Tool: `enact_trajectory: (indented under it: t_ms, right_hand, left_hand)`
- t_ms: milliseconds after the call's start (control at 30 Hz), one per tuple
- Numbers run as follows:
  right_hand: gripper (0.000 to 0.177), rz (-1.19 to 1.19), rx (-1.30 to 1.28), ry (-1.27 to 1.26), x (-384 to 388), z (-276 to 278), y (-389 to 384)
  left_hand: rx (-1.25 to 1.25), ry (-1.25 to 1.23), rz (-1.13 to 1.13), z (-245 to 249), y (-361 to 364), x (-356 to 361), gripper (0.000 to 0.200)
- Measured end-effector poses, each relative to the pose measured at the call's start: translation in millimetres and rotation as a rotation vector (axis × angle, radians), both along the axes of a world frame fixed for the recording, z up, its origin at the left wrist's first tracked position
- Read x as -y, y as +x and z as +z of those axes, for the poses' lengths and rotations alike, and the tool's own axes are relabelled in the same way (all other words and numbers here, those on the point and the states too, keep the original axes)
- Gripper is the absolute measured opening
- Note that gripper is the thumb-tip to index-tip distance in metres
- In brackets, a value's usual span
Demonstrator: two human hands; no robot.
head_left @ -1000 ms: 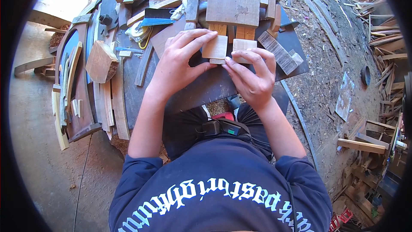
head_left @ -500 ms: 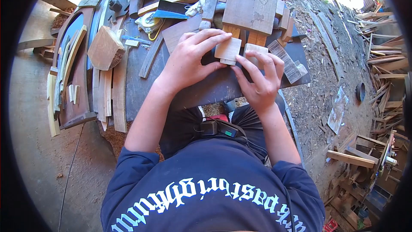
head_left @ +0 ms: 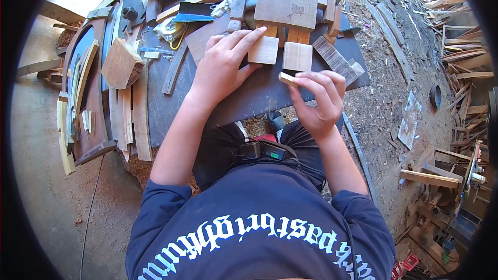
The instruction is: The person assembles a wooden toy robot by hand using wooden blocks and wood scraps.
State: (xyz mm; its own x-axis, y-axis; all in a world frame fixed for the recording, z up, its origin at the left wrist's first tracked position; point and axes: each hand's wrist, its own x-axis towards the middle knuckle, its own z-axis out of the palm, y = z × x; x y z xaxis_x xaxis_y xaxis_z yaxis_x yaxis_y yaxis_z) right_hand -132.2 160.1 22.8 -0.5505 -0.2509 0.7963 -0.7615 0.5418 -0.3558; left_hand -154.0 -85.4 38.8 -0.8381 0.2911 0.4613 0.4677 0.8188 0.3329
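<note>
Two pale square wooden blocks lie side by side on the dark tabletop, at the feet of a blocky wooden figure [head_left: 287, 5]. My left hand [head_left: 223, 67] holds the left block [head_left: 263, 51], its fingers along the top and left side and its thumb at the lower edge. Just right of it sits the right block [head_left: 298, 56], apart from both hands. My right hand [head_left: 320, 102] pinches a small, thin wooden piece [head_left: 286, 78] between thumb and fingers, below the right block. The figure's short legs [head_left: 299, 36] reach down to the blocks.
A hammer [head_left: 238, 5], a tape measure [head_left: 170, 30] and a blue-black sheet [head_left: 194, 12] lie beyond my left hand. A chunky wood block [head_left: 122, 64] and long strips stand left. A striped wood piece [head_left: 334, 58] lies right. Scrap wood [head_left: 469, 62] is piled far right.
My right hand has drawn away from the left block, down and slightly right, with the thin piece now in its fingers. The right block, partly covered before, now shows fully.
</note>
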Motion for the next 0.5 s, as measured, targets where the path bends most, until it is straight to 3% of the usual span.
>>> enact_trajectory:
  t_ms: [133,233,267,367,500]
  right_hand:
    - [0.025,0.0,0.201,-0.094,-15.0,-3.3,11.3]
    - [0.02,0.07,0.622,-0.589,-7.0,-5.0,19.5]
    - [0.02,0.136,0.741,-0.579,-13.1,-5.5,19.2]
    - [0.021,0.359,0.929,-0.883,-10.1,3.7,12.6]
    - [0.021,0.362,1.037,-0.813,-17.5,7.9,-4.1]
  left_hand:
    - [0.012,0.005,-0.022,1.8,-0.3,0.1,0.076]
    - [-0.005,0.006,-0.049,5.2,-2.4,-1.3,0.072]
    - [-0.016,0.006,-0.058,5.9,-1.8,-1.8,0.071]
    - [0.041,0.003,-0.05,9.7,1.5,-2.7,0.067]
    - [0.077,0.027,-0.046,11.5,2.8,-3.9,0.065]
